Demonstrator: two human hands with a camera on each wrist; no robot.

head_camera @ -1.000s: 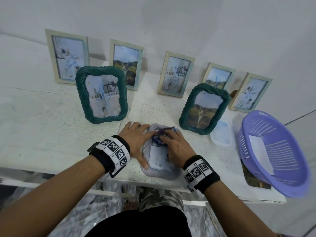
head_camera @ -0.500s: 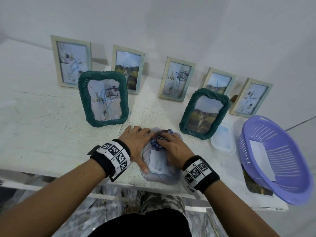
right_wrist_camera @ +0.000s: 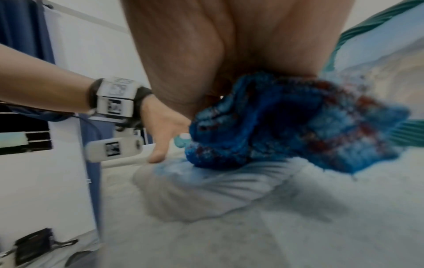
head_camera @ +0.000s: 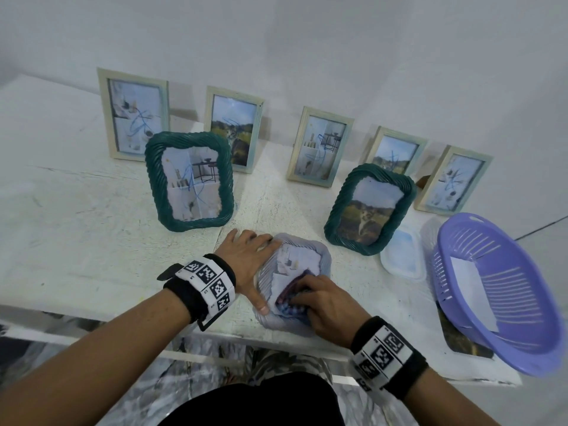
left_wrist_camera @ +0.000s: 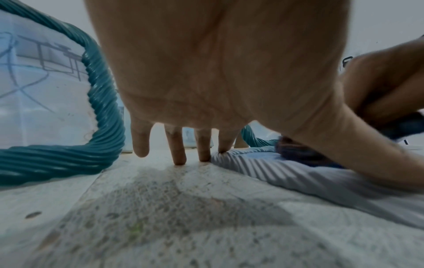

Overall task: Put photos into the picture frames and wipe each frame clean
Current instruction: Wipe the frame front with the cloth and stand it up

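Observation:
A pale lilac ribbed picture frame (head_camera: pixel 322 256) lies flat near the table's front edge with a photo (head_camera: pixel 296 259) in it. My left hand (head_camera: pixel 246 256) rests on the frame's left side, fingers straight, thumb along its near edge. My right hand (head_camera: pixel 325 302) presses a bunched blue checked cloth (head_camera: pixel 289 304) onto the frame's near end; in the right wrist view the cloth (right_wrist_camera: pixel 286 127) sits under the curled fingers on the frame (right_wrist_camera: pixel 218 190). In the left wrist view the left fingertips (left_wrist_camera: pixel 179 159) touch the table beside the frame (left_wrist_camera: pixel 275 168).
Two dark green rope-pattern frames (head_camera: pixel 189 179) (head_camera: pixel 368 207) stand just behind my hands. Several pale wooden frames (head_camera: pixel 319 146) line the wall. A purple plastic basket (head_camera: pixel 498 290) with paper inside sits at the right, over a loose photo (head_camera: pixel 461 339). A clear lid (head_camera: pixel 402 256) lies beside it.
My right hand has drawn the cloth from the frame's far end toward its near end, uncovering the photo. The left hand has stayed on the frame's left side.

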